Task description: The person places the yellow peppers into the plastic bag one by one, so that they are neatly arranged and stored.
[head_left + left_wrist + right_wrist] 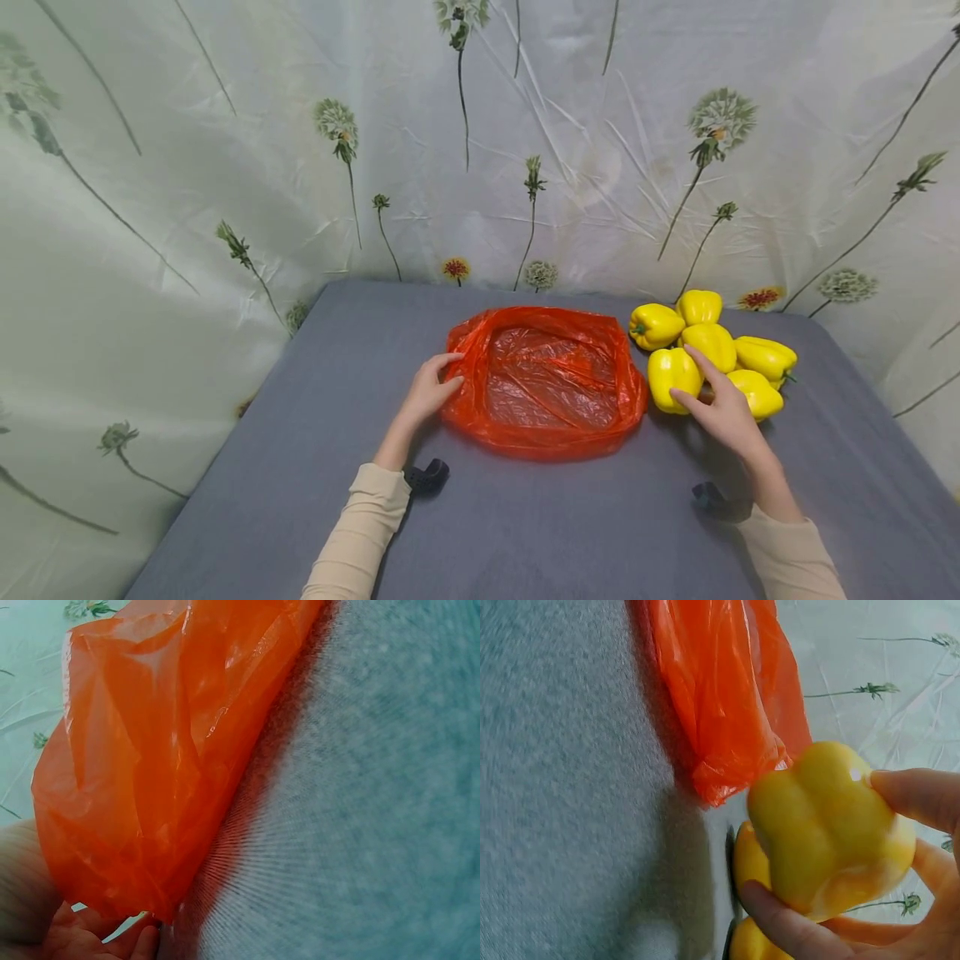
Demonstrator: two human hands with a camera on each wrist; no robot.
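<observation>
An orange-red plastic bag (543, 446) lies on the table with its mouth spread wide and its rim rolled outward. At its left edge my left hand (427, 390) holds the rim between thumb and fingers; the bag (150, 750) partly hides those fingers (94, 930) in the left wrist view. My right hand (727, 417) grips a yellow bell pepper (673, 382), just right of the bag. In the right wrist view that pepper (832, 832) sits between thumb and fingers, lifted off the table. Several more yellow bell peppers (708, 346) are grouped behind and beside it.
The grey cloth-covered table (540, 533) reaches back to a pale curtain (420, 150) printed with dandelions. Dark wrist devices (429, 477) show at both wrists.
</observation>
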